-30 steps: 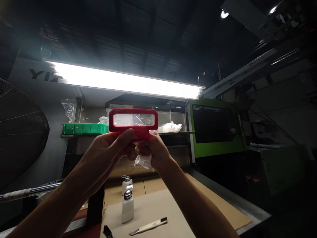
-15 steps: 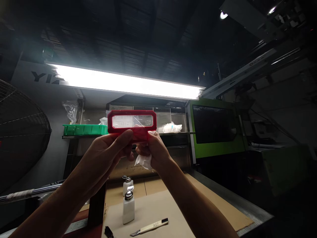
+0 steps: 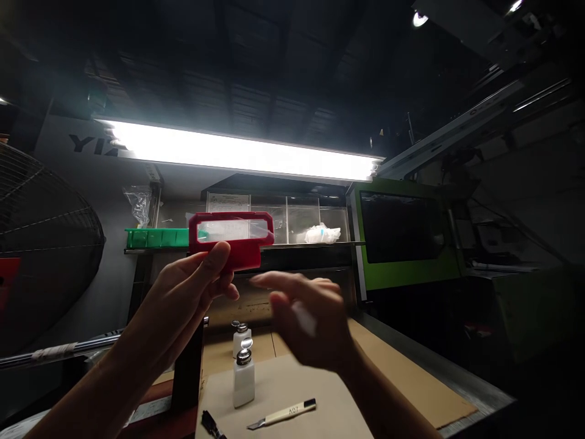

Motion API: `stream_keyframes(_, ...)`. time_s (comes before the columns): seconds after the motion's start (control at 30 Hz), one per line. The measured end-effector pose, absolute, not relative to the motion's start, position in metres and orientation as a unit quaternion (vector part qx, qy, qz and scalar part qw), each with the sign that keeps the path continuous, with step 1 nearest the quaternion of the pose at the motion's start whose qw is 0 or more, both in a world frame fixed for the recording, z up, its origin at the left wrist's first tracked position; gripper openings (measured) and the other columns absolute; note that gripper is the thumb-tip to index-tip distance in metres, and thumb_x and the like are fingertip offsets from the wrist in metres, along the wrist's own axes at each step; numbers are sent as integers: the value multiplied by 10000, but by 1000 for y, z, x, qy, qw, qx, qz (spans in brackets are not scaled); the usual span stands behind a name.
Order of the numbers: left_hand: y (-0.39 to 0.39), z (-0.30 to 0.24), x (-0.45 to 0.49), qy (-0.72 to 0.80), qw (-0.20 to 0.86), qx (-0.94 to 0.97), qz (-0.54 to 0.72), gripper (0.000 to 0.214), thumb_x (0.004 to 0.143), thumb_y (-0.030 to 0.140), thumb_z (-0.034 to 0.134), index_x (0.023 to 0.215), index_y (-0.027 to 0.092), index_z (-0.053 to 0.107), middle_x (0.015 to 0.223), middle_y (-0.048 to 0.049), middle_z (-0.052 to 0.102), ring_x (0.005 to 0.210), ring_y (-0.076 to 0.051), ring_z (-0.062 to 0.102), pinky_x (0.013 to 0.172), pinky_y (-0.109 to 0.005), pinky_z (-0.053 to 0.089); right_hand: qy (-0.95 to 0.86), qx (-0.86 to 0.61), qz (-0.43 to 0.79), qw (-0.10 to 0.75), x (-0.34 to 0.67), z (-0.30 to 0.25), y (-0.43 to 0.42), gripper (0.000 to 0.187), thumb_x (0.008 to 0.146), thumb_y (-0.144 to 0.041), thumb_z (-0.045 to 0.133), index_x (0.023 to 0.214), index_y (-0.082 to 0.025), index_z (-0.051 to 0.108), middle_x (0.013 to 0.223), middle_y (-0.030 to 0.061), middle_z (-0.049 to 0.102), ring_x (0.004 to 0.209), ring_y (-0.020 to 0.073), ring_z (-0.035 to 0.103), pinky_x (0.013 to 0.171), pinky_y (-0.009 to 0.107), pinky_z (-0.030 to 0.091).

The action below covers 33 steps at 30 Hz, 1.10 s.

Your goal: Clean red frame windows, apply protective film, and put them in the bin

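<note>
Held up under the lamp is a red plastic frame (image 3: 237, 259) with a long clear window and a tab along its lower side. My left hand (image 3: 196, 283) grips it by the lower left, thumb on the near face. To the right of it and apart from it is my right hand (image 3: 315, 323), smeared by motion, its index finger pointing left. A piece of white wipe (image 3: 306, 320) shows in the palm, mostly hidden by the fingers. Below stand two white pump bottles, the nearer bottle (image 3: 244, 381) with its metal lid flipped up.
A craft knife (image 3: 283, 414) and a black object (image 3: 212, 425) lie on the cardboard-covered bench (image 3: 320, 390). Behind, a shelf holds a green bin (image 3: 158, 238) and a white bundle (image 3: 322, 234). A large fan (image 3: 46, 231) stands left, a metal bar (image 3: 59, 352) below it.
My right hand has let go of the red frame and moved right and down with the white wipe. My left hand has shifted the frame slightly left and down.
</note>
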<state>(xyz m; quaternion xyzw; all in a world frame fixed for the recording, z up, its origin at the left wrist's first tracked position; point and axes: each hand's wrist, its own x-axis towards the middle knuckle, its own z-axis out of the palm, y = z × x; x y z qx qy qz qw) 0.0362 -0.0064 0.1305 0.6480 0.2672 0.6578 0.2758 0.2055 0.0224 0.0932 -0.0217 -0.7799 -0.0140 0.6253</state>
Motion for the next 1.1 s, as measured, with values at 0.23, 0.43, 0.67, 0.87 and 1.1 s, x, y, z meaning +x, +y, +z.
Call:
stream_keyframes(0.23,-8,122,37,273,279,654,648,316,744,481,652,714,167,672,618,10,587,565,-99,517,577,-217,461,-774,-132,-289,548,194,103,43,548,844,-149,408,1387,-216,430,637,2,628,519,127,460,537,282,369)
stream_keyframes(0.43,-13,121,41,283,289,621,672,387,669,541,670,684,154,665,526,-2,556,575,-163,561,591,-295,489,-764,-124,-213,597,191,100,47,606,811,-166,431,1409,-260,394,577,-12,577,477,127,387,531,282,357)
stream_keyframes(0.67,-13,120,40,301,279,608,679,364,659,525,688,671,162,666,515,2,570,558,-163,562,584,-290,482,-757,-139,-183,612,186,99,46,619,774,-148,453,1379,-281,442,605,9,582,497,134,372,523,286,341)
stream_keyframes(0.87,-10,108,36,297,275,622,671,303,739,458,666,607,185,648,542,23,603,540,-92,545,562,-180,446,-691,-102,163,697,191,98,37,533,807,-242,517,1338,-230,472,471,-81,462,402,90,343,436,238,333)
stream_keyframes(1.1,-4,103,34,278,317,632,650,294,765,443,655,619,188,653,566,33,603,542,-76,553,543,-148,453,-632,84,549,540,195,109,45,292,765,-210,541,1013,-119,666,366,-124,343,323,28,157,330,189,119)
